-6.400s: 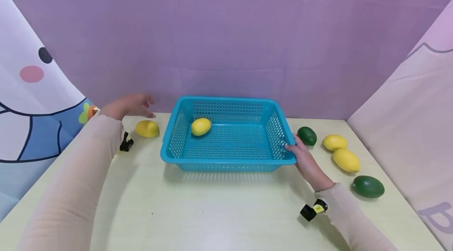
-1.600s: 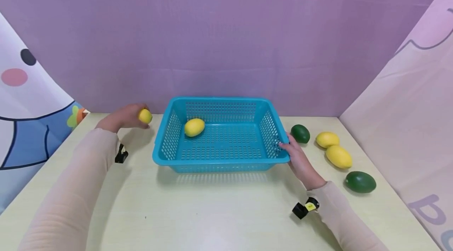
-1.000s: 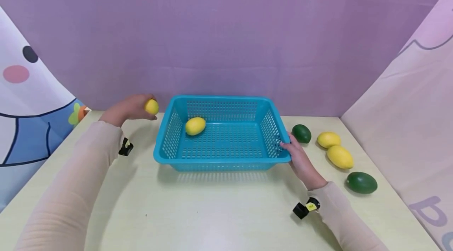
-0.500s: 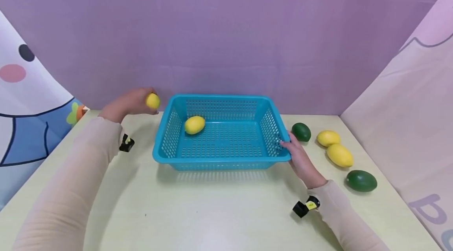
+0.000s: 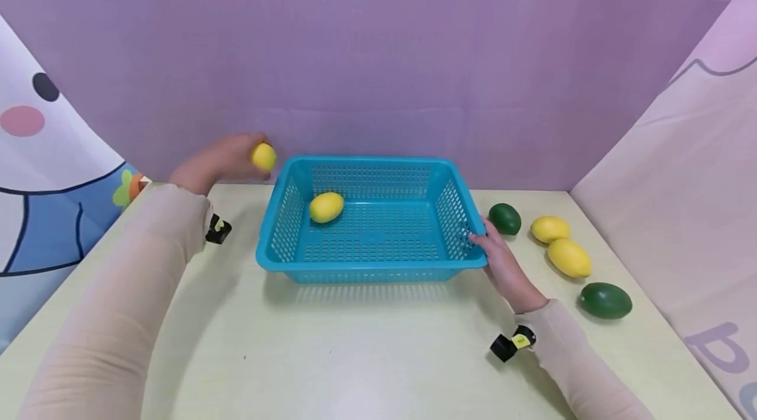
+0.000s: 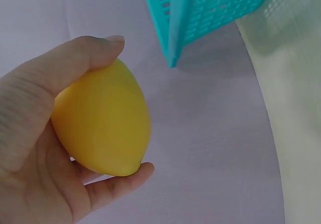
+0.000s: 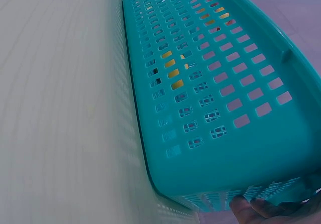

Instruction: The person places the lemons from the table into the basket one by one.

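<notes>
A yellow lemon (image 6: pixel 103 121) is held in my left hand (image 5: pixel 230 157), thumb on one side and fingers curled below it. The hand hovers above the table, just left of the blue plastic basket (image 5: pixel 372 267). Inside the basket, toward its left end, lies another lemon (image 5: pixel 326 208). My right hand (image 5: pixel 507 269) grips the basket's right rim, its thumb over the edge. In the right wrist view the fingertips (image 7: pixel 241 204) touch the basket's end wall, and most of that hand is out of frame.
Right of the basket lie a dark green avocado-like fruit (image 5: pixel 504 219), two lemons (image 5: pixel 550 229), and a second green fruit (image 5: pixel 606 301) nearer the front. A purple cloth (image 5: pixel 378 65) hangs behind the table (image 5: pixel 331 367). Printed cloths flank both sides.
My left hand reached down to the lemon left of the basket, took hold of it, and lifted it up and rightward toward the basket. My right hand has stayed on the rim.
</notes>
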`<action>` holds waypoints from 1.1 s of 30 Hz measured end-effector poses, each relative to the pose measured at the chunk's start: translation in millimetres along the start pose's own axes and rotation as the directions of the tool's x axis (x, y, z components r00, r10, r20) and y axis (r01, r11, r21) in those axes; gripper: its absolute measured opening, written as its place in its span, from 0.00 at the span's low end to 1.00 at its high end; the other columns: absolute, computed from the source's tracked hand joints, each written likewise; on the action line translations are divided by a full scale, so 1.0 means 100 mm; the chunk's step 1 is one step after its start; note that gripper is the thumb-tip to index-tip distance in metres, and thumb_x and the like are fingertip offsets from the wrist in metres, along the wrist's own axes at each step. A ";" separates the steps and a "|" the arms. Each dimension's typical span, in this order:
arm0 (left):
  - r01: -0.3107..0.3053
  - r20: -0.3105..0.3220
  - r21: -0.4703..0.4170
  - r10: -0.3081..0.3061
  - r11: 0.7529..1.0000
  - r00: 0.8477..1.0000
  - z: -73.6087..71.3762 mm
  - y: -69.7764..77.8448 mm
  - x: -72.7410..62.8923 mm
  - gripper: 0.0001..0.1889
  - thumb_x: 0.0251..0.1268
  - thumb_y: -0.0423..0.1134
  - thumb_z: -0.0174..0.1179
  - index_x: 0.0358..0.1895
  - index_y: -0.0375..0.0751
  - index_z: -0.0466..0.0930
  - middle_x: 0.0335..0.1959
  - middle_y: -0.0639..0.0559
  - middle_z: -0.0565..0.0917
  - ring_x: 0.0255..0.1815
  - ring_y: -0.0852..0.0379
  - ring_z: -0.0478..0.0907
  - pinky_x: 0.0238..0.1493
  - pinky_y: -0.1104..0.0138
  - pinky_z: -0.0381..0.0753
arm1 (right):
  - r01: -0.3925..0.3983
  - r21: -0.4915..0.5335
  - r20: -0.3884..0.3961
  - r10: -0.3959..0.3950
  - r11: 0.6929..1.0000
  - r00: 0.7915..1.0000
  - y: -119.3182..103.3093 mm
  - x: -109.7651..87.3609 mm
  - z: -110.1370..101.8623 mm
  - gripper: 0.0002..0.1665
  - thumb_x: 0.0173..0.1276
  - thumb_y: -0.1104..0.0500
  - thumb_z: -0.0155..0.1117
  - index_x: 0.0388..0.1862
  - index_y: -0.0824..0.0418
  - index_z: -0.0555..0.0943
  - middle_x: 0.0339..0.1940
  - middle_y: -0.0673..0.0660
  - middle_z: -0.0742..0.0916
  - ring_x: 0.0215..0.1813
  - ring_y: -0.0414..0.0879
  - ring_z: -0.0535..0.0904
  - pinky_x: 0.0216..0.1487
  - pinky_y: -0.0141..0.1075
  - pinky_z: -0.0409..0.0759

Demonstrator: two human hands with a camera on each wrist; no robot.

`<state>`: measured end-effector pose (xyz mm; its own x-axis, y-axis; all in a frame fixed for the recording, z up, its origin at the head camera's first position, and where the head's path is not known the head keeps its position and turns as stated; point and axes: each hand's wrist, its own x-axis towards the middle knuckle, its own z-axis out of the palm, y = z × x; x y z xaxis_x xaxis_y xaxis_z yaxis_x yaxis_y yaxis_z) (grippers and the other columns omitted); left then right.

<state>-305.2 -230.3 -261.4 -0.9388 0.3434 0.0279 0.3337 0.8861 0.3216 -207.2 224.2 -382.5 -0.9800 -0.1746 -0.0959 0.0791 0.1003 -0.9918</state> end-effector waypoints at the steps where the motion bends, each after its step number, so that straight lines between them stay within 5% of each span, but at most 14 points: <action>1: -0.003 0.000 -0.005 0.003 1.000 1.000 -0.01 0.01 0.01 0.22 0.53 0.36 0.65 0.50 0.33 0.71 0.41 0.39 0.77 0.40 0.44 0.72 0.42 0.52 0.73 | 0.001 0.003 0.001 -0.001 1.000 1.000 0.00 0.00 0.00 0.35 0.76 0.61 0.36 0.77 0.58 0.39 0.75 0.66 0.51 0.72 0.65 0.55 0.66 0.54 0.60; 33: -0.062 0.026 0.003 0.062 0.998 0.998 -0.03 0.43 0.22 0.24 0.54 0.39 0.66 0.53 0.34 0.71 0.45 0.41 0.77 0.42 0.44 0.72 0.44 0.51 0.74 | -0.009 0.011 -0.002 0.009 1.000 1.000 0.00 -0.02 0.00 0.35 0.76 0.60 0.36 0.77 0.57 0.39 0.76 0.65 0.50 0.72 0.65 0.53 0.67 0.55 0.59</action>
<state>-312.3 -185.9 -244.1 -0.9136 0.4059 0.0230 0.3917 0.8639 0.3167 -204.9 224.2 -382.0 -0.9796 -0.1716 -0.1049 0.0903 0.0910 -0.9918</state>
